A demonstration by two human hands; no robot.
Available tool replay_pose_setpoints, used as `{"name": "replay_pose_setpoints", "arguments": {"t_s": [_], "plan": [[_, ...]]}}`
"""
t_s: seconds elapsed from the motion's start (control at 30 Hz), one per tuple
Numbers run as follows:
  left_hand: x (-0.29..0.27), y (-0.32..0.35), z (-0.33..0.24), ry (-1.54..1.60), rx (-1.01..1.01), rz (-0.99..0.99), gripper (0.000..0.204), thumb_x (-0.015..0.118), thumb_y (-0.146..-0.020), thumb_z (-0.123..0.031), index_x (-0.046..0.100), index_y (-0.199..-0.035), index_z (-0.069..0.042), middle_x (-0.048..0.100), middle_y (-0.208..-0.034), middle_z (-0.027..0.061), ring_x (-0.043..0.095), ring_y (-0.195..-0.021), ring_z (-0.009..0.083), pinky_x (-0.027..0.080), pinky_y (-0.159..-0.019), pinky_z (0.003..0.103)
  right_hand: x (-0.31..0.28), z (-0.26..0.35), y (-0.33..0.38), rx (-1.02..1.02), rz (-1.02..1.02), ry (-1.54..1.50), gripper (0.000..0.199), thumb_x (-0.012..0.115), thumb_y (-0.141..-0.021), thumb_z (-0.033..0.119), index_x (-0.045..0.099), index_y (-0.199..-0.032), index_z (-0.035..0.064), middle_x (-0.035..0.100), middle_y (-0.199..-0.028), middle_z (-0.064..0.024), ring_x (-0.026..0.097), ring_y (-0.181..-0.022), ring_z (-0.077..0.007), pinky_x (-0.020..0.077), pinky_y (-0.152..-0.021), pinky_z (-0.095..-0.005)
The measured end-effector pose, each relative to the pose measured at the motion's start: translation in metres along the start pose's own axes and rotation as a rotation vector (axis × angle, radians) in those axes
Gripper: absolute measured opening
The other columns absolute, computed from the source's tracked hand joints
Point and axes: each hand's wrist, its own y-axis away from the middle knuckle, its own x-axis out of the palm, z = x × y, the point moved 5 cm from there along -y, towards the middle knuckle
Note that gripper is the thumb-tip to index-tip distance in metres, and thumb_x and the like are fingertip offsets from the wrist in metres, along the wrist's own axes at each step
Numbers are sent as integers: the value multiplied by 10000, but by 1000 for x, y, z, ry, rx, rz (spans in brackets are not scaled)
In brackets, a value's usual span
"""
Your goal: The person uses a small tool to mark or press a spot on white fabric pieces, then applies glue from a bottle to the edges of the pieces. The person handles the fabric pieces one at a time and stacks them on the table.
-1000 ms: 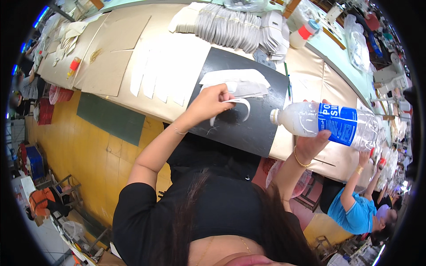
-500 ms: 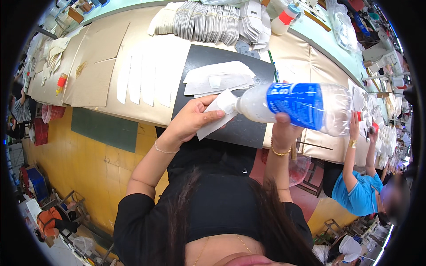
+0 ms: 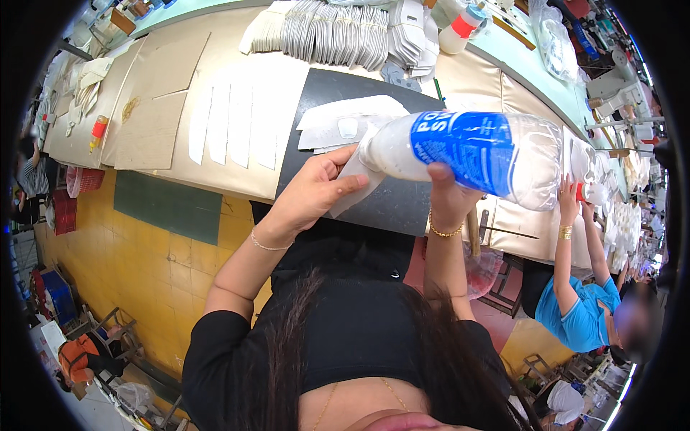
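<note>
The plastic bottle (image 3: 467, 154), clear with a blue label and a whitish liquid inside, lay almost on its side in the air above the worktop (image 3: 503, 82), its neck pointing toward the person's left. The right hand (image 3: 447, 197) was closed around the underside of its body near the label, thumb pressed on the front, a gold bracelet on the wrist. The left hand (image 3: 314, 190) was closed on a white piece of material (image 3: 356, 179) that it held up against the bottle's mouth. The bottle looked fairly full and so probably heavy for one hand; its thin wall would likely give under a squeeze and could be slippery if wet, so the middle of the body, where the hand sat, seemed the soundest hold. The white piece looked soft and light. Below both hands lay a black mat (image 3: 402, 201) carrying more white cut pieces (image 3: 345, 122); further back stood a row of stacked white parts (image 3: 338, 32), white strips (image 3: 233, 122) on tan board, and a white bottle with a red band (image 3: 463, 25). A co-worker in a blue shirt (image 3: 575, 316) reached onto the worktop just to the right, close to the bottle's base.
</note>
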Motion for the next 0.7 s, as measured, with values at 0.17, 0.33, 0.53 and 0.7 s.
{"name": "replay_pose_setpoints", "arguments": {"t_s": [0.17,0.33,0.53,0.7], "plan": [[2,2,1,133,-43,43,450,567,-896,-34,450,-1327,19,607,-1138,54,571,-993,94,451,-884,243,0,-5,-2,84,121,98,657,836,-695,191,501,-1216,-27,601,-1137,-164,593,-1032,-258,492,-891,-362],[3,-1,-2,178,-21,61,472,549,-900,-28,408,-1347,27,595,-1164,70,580,-996,104,468,-878,254,8,1,-2,-6,311,94,743,843,-682,200,452,-1271,-28,583,-1174,-208,586,-1073,-287,493,-909,-388],[4,-2,-4,236,-10,74,457,543,-896,-24,421,-1332,38,596,-1165,82,571,-1027,113,463,-884,260,0,-3,-8,-46,212,34,836,842,-681,245,384,-1328,-19,569,-1188,-246,582,-1082,-326,499,-911,-422],[-1,-2,-3,281,-24,9,524,588,-831,18,422,-1326,53,610,-1150,97,598,-1010,128,474,-895,264,-8,-4,-16,65,118,18,875,830,-666,393,393,-1298,-24,580,-1166,-241,596,-1051,-307,509,-895,-422]]}}
